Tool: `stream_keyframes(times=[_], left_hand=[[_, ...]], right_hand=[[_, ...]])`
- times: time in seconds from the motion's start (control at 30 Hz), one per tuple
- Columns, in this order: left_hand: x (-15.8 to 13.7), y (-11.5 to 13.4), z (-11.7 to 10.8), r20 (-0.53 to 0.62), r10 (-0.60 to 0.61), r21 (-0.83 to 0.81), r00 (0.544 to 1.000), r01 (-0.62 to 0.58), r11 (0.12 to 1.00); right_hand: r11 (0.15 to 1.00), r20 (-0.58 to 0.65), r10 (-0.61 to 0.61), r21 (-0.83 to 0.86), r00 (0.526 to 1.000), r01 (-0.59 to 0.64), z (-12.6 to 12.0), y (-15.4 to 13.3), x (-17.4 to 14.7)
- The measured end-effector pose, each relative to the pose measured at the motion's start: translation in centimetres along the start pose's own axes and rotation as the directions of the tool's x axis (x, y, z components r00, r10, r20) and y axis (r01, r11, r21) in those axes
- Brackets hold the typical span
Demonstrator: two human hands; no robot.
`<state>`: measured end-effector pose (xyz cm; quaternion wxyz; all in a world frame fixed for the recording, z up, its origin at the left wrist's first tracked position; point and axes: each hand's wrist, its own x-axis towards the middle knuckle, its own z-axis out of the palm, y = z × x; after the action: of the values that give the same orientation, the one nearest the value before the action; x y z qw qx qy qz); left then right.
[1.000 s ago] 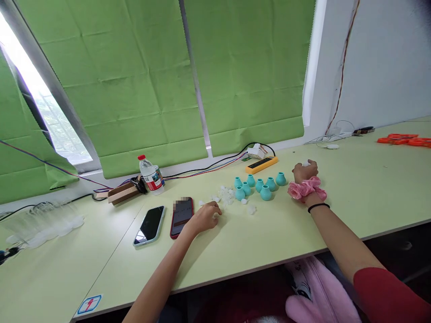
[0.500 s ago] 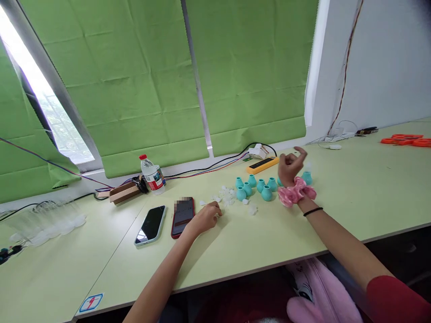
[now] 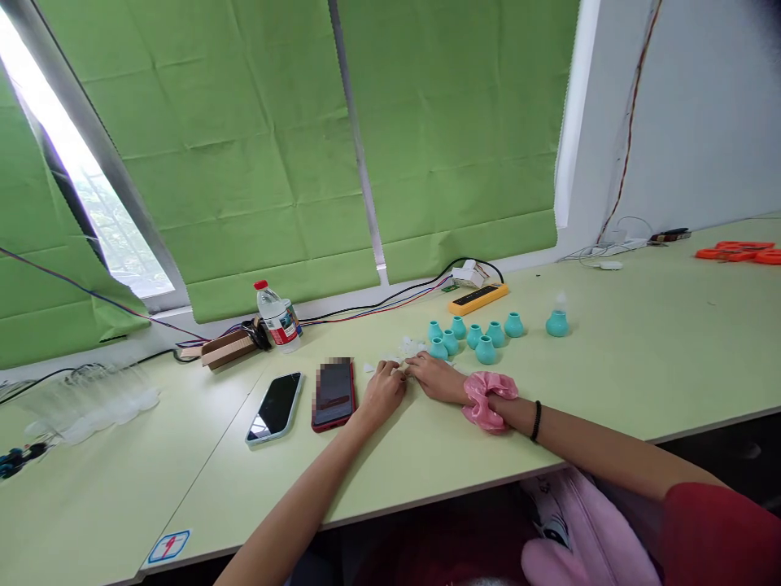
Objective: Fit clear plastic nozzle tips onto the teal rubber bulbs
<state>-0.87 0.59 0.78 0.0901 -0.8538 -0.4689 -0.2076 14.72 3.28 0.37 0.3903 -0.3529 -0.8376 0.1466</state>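
Note:
My left hand (image 3: 384,392) rests on the table with its fingers curled. Against its fingertips comes my right hand (image 3: 436,378), fingers bent down and close together; a pink scrunchie and a black band circle that wrist. What either hand pinches is hidden. Just beyond them lies a loose pile of small translucent white pieces (image 3: 412,346). Several teal vase-shaped pots (image 3: 486,351) stand upright behind my right hand. One teal pot (image 3: 556,324) is set apart to the right, with a translucent white piece sticking up from its mouth.
Left of my hands lie a red-cased phone (image 3: 333,395) and a pale-cased phone (image 3: 274,408). Behind are a bottle with a red cap (image 3: 276,317), an open cardboard box (image 3: 227,350) and a yellow bar (image 3: 478,299). Orange-handled tools (image 3: 735,252) lie far right.
My right hand has swung left and down from above the teal pots to meet my left hand. The set-apart pot and another it covered now show fully.

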Motion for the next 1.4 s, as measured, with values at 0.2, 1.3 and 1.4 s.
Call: stream_keyframes(times=[0.2, 1.3, 1.4], left_hand=[[-0.1, 1.2, 0.1, 0.011, -0.029, 0.084, 1.0, 0.028, 0.996], [0.0, 0.2, -0.6, -0.094, -0.329, -0.531, 0.94, 0.232, 0.815], [0.0, 0.1, -0.5, -0.098, -0.325, -0.565, 0.94, 0.217, 0.796]], right_hand=[[0.995, 0.03, -0.1, -0.001, 0.995, 0.1, -0.7, 1.6, 0.7], [0.985, 0.224, 0.035, -0.174, 0.974, 0.005, -2.1, 0.0, 0.5], [0.993, 0.177, -0.033, -0.105, 0.984, 0.053, -2.1, 0.3, 0.7]])
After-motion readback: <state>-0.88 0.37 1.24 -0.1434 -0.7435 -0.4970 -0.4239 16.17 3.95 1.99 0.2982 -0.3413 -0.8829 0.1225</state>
